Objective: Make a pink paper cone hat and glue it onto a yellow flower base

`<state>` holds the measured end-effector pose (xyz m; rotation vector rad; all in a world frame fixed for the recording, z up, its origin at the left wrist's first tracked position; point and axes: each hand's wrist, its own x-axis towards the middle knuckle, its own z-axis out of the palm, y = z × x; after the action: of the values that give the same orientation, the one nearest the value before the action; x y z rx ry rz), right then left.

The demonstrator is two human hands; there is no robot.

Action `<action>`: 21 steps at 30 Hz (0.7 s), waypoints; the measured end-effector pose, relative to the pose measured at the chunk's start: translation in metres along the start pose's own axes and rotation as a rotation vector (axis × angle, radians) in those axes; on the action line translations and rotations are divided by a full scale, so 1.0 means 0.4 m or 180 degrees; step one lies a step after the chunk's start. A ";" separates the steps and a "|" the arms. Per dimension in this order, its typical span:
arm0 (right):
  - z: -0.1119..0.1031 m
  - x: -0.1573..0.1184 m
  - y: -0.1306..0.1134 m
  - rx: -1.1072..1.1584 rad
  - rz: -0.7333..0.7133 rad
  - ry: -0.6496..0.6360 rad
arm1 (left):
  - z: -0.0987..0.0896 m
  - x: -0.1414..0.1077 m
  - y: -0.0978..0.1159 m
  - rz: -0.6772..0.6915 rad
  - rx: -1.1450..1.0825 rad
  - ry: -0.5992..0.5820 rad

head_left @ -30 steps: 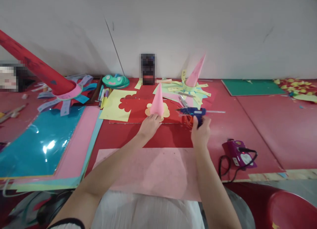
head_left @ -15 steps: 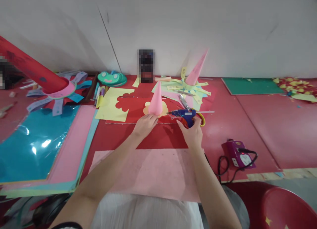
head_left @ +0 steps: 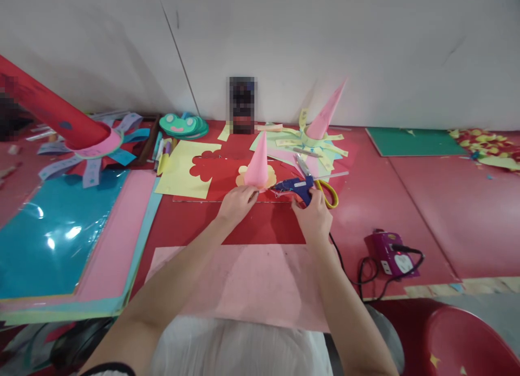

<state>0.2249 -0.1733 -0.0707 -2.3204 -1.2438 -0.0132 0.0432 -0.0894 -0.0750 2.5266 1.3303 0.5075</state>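
Note:
A pink paper cone (head_left: 257,167) stands upright on a pale orange scalloped paper piece (head_left: 240,176) at the table's middle. My left hand (head_left: 239,203) is closed at the cone's lower front edge, its fingertips pinching there. In my right hand (head_left: 313,216) is a blue glue gun (head_left: 299,187), gripped by its handle. The nozzle points left and sits close to the foot of the cone, with thin glue strands hanging below it. Just behind the glue gun lie scissors with yellow handles (head_left: 333,194), partly hidden.
A second pink cone (head_left: 325,116) with yellow paper strips stands behind. Yellow paper (head_left: 182,173) and green frog-face cutouts (head_left: 184,125) lie left. A red paper tube (head_left: 60,116) leans at far left. A purple power socket (head_left: 392,254) with a black cord sits right; pink paper (head_left: 239,284) lies in front.
The glue gun has tilted and shifted slightly left, its nozzle now lower and nearer the cone's base. My left hand stays at the cone. The view has shifted slightly.

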 end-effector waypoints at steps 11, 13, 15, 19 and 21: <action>-0.014 0.001 -0.019 -0.0217 -0.0294 -0.0097 | 0.008 0.000 -0.010 0.0007 0.0033 -0.0052; -0.017 -0.001 -0.022 -0.0297 -0.0281 -0.0126 | 0.008 0.000 -0.011 0.0002 0.0051 -0.0082; -0.020 -0.003 -0.024 -0.0347 -0.0275 -0.0140 | 0.007 0.000 -0.010 -0.0012 0.0033 -0.0121; -0.023 -0.005 -0.025 -0.0320 -0.0328 -0.0102 | 0.007 0.000 -0.010 -0.0031 -0.0062 -0.0139; -0.022 -0.004 -0.026 -0.0275 -0.0324 -0.0050 | 0.009 0.000 -0.010 -0.0012 -0.0061 -0.0104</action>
<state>0.2180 -0.1736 -0.0589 -2.3316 -1.3936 -0.0853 0.0413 -0.0874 -0.0797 2.5055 1.3121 0.4740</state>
